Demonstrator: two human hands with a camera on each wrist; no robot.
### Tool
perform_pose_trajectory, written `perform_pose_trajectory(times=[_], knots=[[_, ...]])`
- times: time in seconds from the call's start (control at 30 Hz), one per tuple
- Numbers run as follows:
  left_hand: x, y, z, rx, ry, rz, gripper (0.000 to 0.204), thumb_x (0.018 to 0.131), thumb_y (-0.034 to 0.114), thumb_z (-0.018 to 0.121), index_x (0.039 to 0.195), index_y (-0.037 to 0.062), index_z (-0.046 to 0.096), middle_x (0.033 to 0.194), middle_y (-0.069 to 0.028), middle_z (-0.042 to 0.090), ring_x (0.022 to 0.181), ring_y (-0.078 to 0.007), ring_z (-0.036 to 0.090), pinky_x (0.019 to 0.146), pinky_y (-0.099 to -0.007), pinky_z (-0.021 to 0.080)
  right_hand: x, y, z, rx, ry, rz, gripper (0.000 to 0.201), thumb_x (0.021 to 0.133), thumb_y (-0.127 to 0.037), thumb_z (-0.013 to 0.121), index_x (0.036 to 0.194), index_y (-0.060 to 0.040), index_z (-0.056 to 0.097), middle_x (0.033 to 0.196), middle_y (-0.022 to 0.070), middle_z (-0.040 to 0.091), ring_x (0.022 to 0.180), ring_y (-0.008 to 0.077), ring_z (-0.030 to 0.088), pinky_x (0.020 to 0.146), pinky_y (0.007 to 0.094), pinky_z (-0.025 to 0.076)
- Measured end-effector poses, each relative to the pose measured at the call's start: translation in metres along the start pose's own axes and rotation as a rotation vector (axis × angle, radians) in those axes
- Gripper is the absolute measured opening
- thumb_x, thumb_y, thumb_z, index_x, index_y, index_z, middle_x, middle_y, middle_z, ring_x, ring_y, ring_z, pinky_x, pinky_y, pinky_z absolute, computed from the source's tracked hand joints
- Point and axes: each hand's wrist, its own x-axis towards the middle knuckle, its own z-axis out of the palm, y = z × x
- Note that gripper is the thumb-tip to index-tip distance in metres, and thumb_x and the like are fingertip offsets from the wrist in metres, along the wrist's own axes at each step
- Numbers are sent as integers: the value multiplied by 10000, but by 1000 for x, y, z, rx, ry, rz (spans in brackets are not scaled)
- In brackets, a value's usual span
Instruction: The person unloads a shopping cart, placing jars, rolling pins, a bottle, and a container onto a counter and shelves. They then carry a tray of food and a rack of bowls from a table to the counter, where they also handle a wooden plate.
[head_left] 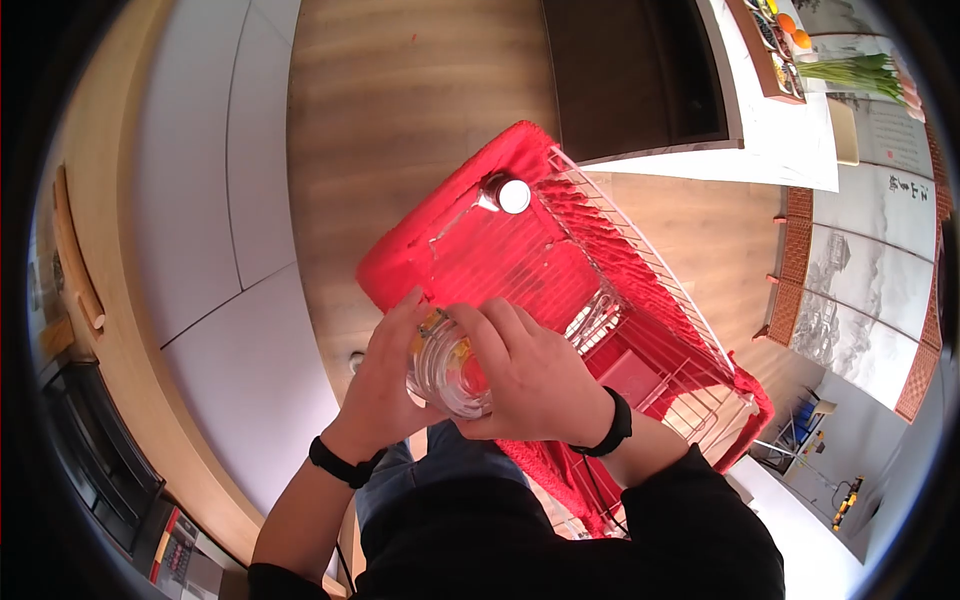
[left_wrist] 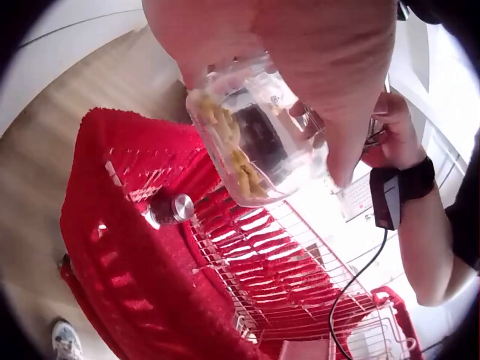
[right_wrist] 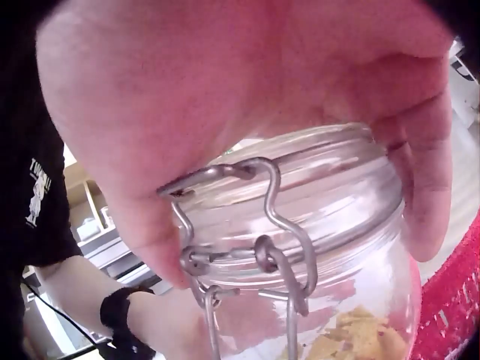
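A clear glass clip-top jar (head_left: 447, 372) with yellow pieces inside is held between both hands over a red-lined wire cart. My left hand (head_left: 380, 378) grips the jar's body from the left; in the left wrist view the yellow pieces (left_wrist: 238, 166) lie along one side of the glass. My right hand (head_left: 535, 375) is curled over the jar's top from the right. In the right wrist view, its palm lies close over the lid (right_wrist: 300, 180), with thumb and fingers on either side. The metal wire clasp (right_wrist: 289, 217) shows below that palm.
Beneath the hands is the cart (head_left: 400, 255), holding a silver-lidded container (head_left: 513, 196) at its far end and a pinkish flat box (head_left: 635, 380) nearer. White cabinets (head_left: 200, 150) run along the left; a white counter (head_left: 780, 140) with a dark panel (head_left: 640, 75) stands at the far right.
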Motion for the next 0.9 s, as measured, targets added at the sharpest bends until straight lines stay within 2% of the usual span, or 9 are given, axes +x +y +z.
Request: perform_pose_trajectory(times=[0.2,0.33,0.4,0.47,0.63,0.7,0.8,0.87,0.9], knots=[[12,-6,4,82,90,82,1046,608,246,985,1462,53,412,1417,-172,499,1290,-370,521,1071,-447,469,12,4,-3,-69,-85,-36,1013,615,-356,908,1440,-10,432,1209,197,543,1081,392,622,869,419,558],[-6,-18,2,-21,62,-78,1041,624,214,980,1464,37,391,1399,-164,520,1276,-347,549,1047,-432,497,28,67,1,245,136,-147,950,805,-503,813,1495,0,396,1378,293,507,1206,437,567,1034,517,460],[-18,-19,6,-607,215,-248,983,667,204,963,1452,20,400,1389,-152,538,1254,-329,582,1043,-438,509,61,133,31,141,299,134,899,852,-497,769,1513,-19,390,1386,306,490,1214,457,553,1041,527,459],[-36,-24,-5,-686,268,-361,982,696,225,949,1465,31,371,1364,-164,545,1238,-301,596,1044,-435,519,93,201,76,-216,415,443,868,869,-477,757,1536,-76,372,1401,301,474,1220,490,532,1023,551,476],[-69,-7,-32,-1015,572,-663,987,715,333,933,1477,61,367,1376,-168,524,1223,-288,600,1041,-434,517,127,309,158,-378,309,573,851,823,-354,803,1537,-197,368,1417,300,426,1201,518,539,970,562,519],[-98,-18,-48,-235,433,-558,1005,672,361,934,1469,67,397,1426,-162,469,1270,-302,551,1057,-444,482,136,323,169,-287,347,616,816,810,-317,809,1506,-208,396,1384,296,440,1183,517,553,971,558,519],[-127,-24,-65,141,378,-485,1049,645,348,930,1487,63,373,1471,-162,430,1344,-315,480,1116,-467,428,135,327,167,-200,413,623,739,771,-255,826,1414,-222,462,1298,284,470,1148,509,579,963,547,523],[-136,-22,-71,176,447,-286,948,734,377,905,1469,68,393,1450,-126,453,1299,-249,524,1087,-416,465,128,316,164,-197,460,588,754,761,-267,834,1414,-207,461,1296,291,468,1139,507,586,939,553,533],[-152,-29,-73,128,482,-411,993,712,447,911,1481,91,393,1481,-143,420,1337,-274,484,1112,-414,430,121,310,160,-160,452,606,779,745,-284,849,1408,-156,460,1290,280,477,1115,504,598,910,549,545]])
